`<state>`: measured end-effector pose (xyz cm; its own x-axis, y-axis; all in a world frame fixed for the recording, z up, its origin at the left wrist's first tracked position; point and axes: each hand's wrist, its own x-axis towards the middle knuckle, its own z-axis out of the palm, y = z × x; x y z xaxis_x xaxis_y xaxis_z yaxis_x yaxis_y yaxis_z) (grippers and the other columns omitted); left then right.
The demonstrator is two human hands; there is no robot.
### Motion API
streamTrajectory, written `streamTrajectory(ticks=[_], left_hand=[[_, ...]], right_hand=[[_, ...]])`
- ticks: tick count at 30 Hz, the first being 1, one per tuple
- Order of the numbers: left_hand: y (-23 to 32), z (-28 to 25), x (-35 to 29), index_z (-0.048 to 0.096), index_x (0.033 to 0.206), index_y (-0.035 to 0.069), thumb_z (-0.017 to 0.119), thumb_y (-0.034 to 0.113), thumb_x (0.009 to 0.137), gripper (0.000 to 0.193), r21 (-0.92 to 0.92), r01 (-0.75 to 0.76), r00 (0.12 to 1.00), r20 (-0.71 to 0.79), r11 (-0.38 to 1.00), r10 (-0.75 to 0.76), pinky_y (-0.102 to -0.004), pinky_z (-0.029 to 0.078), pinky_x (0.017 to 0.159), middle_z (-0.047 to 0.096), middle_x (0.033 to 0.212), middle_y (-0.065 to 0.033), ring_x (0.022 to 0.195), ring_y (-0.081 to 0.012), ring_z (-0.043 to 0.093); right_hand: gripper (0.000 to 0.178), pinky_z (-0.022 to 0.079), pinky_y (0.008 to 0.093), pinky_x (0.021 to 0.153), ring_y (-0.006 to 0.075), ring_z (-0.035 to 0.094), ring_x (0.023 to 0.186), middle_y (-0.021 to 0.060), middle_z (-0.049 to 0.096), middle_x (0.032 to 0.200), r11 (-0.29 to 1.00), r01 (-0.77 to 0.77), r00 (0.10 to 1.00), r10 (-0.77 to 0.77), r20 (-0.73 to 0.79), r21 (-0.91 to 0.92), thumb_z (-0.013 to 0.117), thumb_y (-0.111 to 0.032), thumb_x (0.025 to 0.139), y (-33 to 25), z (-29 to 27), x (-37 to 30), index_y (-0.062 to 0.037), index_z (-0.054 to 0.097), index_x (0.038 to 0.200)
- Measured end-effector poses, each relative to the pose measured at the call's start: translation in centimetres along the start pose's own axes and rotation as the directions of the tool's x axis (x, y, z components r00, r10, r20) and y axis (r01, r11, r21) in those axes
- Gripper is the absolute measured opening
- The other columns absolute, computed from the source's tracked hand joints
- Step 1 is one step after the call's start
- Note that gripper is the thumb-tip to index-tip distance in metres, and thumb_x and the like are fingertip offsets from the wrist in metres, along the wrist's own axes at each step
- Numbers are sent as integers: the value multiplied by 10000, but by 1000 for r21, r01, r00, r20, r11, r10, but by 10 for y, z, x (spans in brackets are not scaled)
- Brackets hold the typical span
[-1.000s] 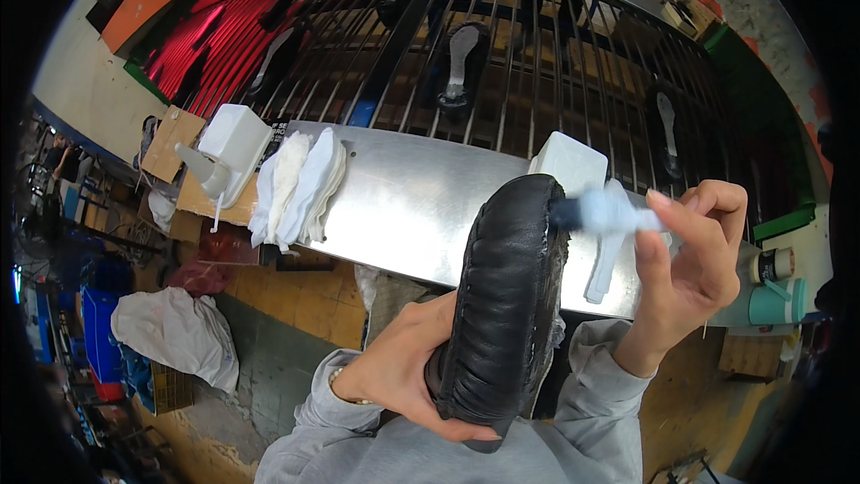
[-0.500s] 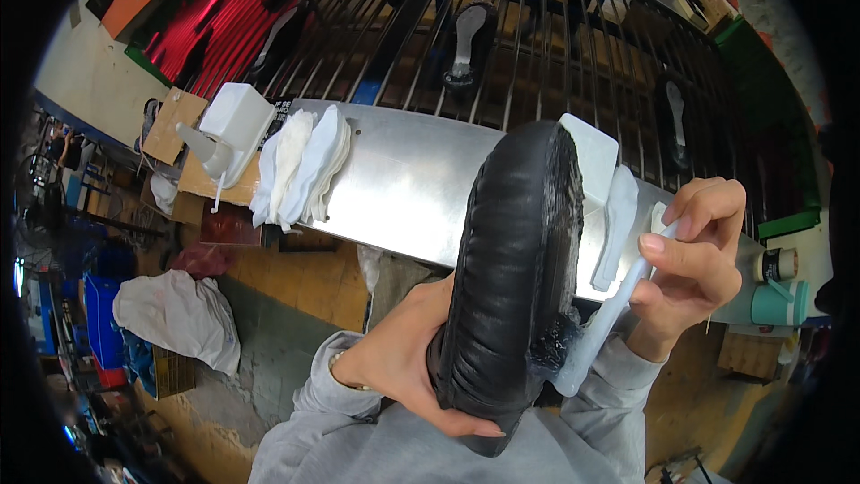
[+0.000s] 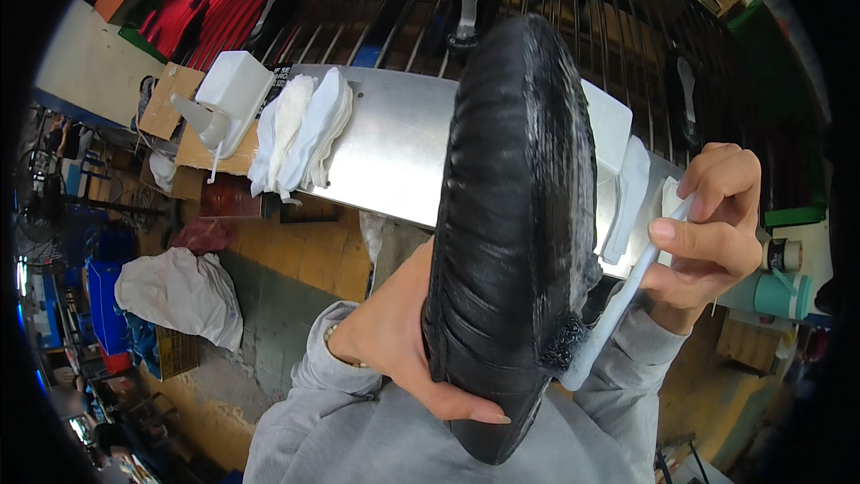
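A black shoe upper, pleated along its side, stands steeply tilted in front of my chest. My left hand is closed round its lower end, with the thumb across the front. Between the fingers and thumb of my right hand is the pale blue-white handle of a brush. Its dark, clumped bristles touch the shoe's lower right edge. Pale streaks mark the rim of the shoe's underside, most of which is turned away from view.
A steel plate lies before a barred rack holding more shoes, one of them sole up. On the left are a white container and folded cloths. Behind my shoe stands a white box. A teal mug is at right.
The shoe has risen in view and come nearer, its streaked edge turned more toward me. My right hand has shifted slightly right, with the brush still against the shoe's edge.
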<state>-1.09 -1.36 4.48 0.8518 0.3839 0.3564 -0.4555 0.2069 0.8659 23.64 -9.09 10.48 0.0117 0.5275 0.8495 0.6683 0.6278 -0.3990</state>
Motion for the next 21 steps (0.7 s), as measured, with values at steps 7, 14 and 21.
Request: streamTrajectory(ticks=[7, 14, 21], left_hand=[[6, -9, -3, 381, 1399, -50, 980, 177, 535, 1076, 170, -79, 996, -17, 982, 83, -343, 491, 974, 609, 1237, -135, 1108, -215, 614], [-11, -17, -9, 502, 1301, -63, 974, 154, 520, 938, 140, -173, 983, -32, 975, 180, -340, 515, 931, 659, 1165, -134, 1042, -222, 646], [-4, -18, -13, 512, 1289, -66, 972, 139, 515, 923, 169, -136, 984, -93, 976, 153, -337, 519, 914, 664, 1153, -134, 1029, -219, 650]], right_hand=[[413, 348, 244, 609, 127, 464, 729, -9, 449, 846, 999, 6, 1000, -7, 21, 37, 932, -356, 484, 3, 7, -5, -207, 807, 848], [437, 340, 264, 633, 134, 471, 743, -12, 454, 844, 997, 14, 995, -22, 99, 77, 944, -376, 485, 6, 0, -14, -179, 823, 855], [373, 306, 268, 662, 141, 439, 781, -4, 450, 854, 919, -394, 918, 393, -56, -10, 917, -295, 582, 5, 15, -40, -130, 826, 905]])
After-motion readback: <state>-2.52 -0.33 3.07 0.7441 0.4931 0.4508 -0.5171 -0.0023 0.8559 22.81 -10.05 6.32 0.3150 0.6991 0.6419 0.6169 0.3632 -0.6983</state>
